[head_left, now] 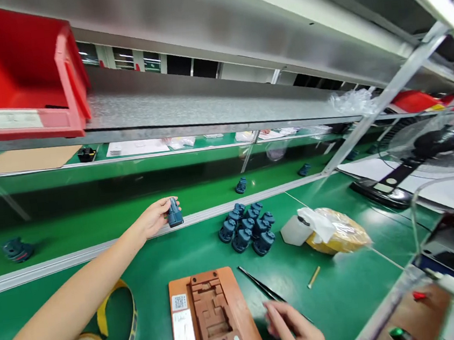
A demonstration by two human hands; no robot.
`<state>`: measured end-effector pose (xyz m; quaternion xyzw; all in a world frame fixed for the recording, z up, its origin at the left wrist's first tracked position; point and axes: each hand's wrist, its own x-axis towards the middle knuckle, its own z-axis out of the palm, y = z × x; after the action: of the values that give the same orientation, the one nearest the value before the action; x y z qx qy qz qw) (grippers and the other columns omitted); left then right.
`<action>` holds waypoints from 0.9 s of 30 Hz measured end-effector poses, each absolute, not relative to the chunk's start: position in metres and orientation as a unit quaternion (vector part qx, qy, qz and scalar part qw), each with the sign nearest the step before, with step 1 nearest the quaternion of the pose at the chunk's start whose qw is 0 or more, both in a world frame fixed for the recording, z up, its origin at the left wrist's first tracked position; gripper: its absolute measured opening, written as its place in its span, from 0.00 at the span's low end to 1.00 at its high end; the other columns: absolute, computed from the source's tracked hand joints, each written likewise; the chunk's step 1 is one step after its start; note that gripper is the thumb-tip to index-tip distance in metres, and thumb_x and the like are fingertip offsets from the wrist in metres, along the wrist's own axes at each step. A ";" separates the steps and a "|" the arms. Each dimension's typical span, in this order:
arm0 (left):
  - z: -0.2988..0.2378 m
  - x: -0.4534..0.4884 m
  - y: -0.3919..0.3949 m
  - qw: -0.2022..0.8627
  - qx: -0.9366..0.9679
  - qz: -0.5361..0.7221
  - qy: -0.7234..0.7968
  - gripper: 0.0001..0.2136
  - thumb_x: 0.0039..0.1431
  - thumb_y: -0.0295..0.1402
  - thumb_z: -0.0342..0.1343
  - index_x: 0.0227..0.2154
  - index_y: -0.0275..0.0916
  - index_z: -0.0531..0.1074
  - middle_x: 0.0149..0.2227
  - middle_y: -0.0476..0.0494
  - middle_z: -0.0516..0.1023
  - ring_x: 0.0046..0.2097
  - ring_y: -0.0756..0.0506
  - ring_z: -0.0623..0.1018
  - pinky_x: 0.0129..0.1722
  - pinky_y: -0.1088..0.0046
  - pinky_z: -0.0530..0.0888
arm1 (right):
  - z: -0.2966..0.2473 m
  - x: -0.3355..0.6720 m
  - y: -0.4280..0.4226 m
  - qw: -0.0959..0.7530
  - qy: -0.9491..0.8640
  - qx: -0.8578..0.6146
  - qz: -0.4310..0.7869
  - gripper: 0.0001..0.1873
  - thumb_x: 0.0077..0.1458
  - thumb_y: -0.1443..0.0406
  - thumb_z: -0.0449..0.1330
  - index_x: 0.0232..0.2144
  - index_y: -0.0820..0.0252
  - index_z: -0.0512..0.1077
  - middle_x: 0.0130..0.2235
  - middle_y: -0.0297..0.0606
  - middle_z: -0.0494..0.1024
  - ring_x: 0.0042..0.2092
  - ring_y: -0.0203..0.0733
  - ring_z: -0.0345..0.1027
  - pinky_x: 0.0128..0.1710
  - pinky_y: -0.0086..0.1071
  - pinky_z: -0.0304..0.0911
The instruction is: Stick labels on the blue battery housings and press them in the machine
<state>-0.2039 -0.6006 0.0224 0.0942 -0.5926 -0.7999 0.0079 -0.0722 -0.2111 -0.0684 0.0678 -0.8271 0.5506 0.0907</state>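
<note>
My left hand (159, 216) reaches out over the bench's back rail and is closed on a dark blue battery pack (174, 213), held up by its narrow end. Low at the front, my right hand (295, 329) hovers by black tweezers (259, 283), its fingers loosely bent with no item visible in them. Part of the tweezers passes behind this hand. Left of it lies an orange-brown fixture board (242, 312) with a brown recessed block (210, 296), whose hollow holds nothing. Several similar battery packs (247, 227) stand grouped beyond the tweezers.
Single packs sit on the green strip behind the rail (211, 213), one being a blue pack (240, 185). Rolls of yellow tape (100, 318) lie left. A white bottle (295, 231), yellow bag (338, 228) and fan (383, 191) stand right. A red bin (23, 126) occupies the shelf above.
</note>
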 end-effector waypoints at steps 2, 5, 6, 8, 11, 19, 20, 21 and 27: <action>0.029 -0.183 -0.581 -0.032 0.069 -0.831 -0.551 0.12 0.67 0.32 0.56 0.50 0.36 0.75 0.51 0.35 0.79 0.47 0.43 0.81 0.48 0.63 0.78 | -0.042 -0.090 -0.227 0.078 -0.832 0.141 0.530 0.17 0.62 0.52 0.60 0.34 0.57 0.80 0.29 0.38 0.80 0.28 0.42 0.75 0.32 0.31 0.73; 0.036 -0.150 -0.550 -0.086 0.055 -0.854 -0.510 0.13 0.66 0.32 0.56 0.51 0.35 0.76 0.52 0.33 0.79 0.44 0.43 0.82 0.46 0.64 0.79 | -0.007 -0.117 -0.262 0.102 -0.811 0.253 0.518 0.13 0.66 0.57 0.57 0.40 0.57 0.78 0.36 0.41 0.80 0.37 0.45 0.76 0.39 0.36 0.74; 0.037 -0.140 -0.542 -0.101 0.055 -0.858 -0.501 0.14 0.66 0.33 0.57 0.51 0.35 0.76 0.52 0.32 0.79 0.43 0.42 0.82 0.45 0.65 0.79 | 0.001 -0.124 -0.274 0.105 -0.795 0.297 0.519 0.12 0.66 0.58 0.57 0.45 0.57 0.77 0.42 0.44 0.79 0.42 0.46 0.76 0.41 0.37 0.74; 0.038 -0.122 -0.527 -0.118 0.060 -0.863 -0.488 0.14 0.64 0.33 0.59 0.50 0.35 0.77 0.50 0.33 0.80 0.42 0.42 0.82 0.43 0.66 0.79 | 0.014 -0.132 -0.298 0.103 -0.769 0.388 0.497 0.30 0.59 0.57 0.65 0.61 0.57 0.67 0.58 0.51 0.71 0.59 0.53 0.66 0.53 0.45 0.71; 0.034 -0.098 -0.513 -0.109 0.081 -0.867 -0.480 0.14 0.62 0.34 0.62 0.49 0.36 0.77 0.48 0.35 0.81 0.42 0.43 0.82 0.45 0.67 0.78 | 0.024 -0.135 -0.321 0.058 -0.744 0.498 0.442 0.53 0.49 0.60 0.72 0.70 0.55 0.50 0.68 0.52 0.57 0.68 0.57 0.51 0.66 0.53 0.55; 0.038 -0.009 -0.513 -0.044 0.239 -0.748 -0.618 0.20 0.62 0.46 0.61 0.52 0.43 0.75 0.54 0.38 0.78 0.52 0.41 0.78 0.54 0.65 0.73 | 0.005 -0.136 -0.296 -0.097 -0.728 0.535 0.418 0.49 0.44 0.62 0.72 0.65 0.59 0.56 0.61 0.52 0.65 0.62 0.57 0.57 0.63 0.54 0.58; 0.041 0.007 -0.514 -0.049 0.241 -0.727 -0.641 0.20 0.62 0.47 0.61 0.52 0.43 0.76 0.53 0.38 0.79 0.53 0.40 0.77 0.55 0.63 0.72 | 0.002 -0.136 -0.290 -0.113 -0.728 0.538 0.411 0.49 0.44 0.61 0.72 0.65 0.59 0.56 0.61 0.51 0.65 0.62 0.57 0.58 0.62 0.54 0.58; 0.044 0.023 -0.514 -0.061 0.238 -0.712 -0.658 0.20 0.61 0.48 0.61 0.51 0.42 0.76 0.52 0.38 0.79 0.53 0.39 0.77 0.56 0.62 0.72 | -0.001 -0.135 -0.286 -0.121 -0.728 0.541 0.404 0.49 0.43 0.62 0.72 0.64 0.59 0.56 0.61 0.51 0.66 0.61 0.57 0.59 0.62 0.54 0.58; 0.029 0.112 -0.489 -0.172 0.221 -0.641 -0.715 0.19 0.63 0.51 0.57 0.49 0.45 0.78 0.50 0.40 0.79 0.55 0.38 0.74 0.59 0.59 0.68 | -0.012 -0.138 -0.282 -0.121 -0.722 0.565 0.379 0.47 0.44 0.59 0.73 0.64 0.61 0.60 0.59 0.51 0.68 0.59 0.58 0.59 0.61 0.54 0.58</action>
<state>0.1124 -0.4886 0.0293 0.2206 -0.7150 -0.6407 -0.1720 -0.1381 -0.2821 -0.0121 0.5652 -0.7225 0.3794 -0.1207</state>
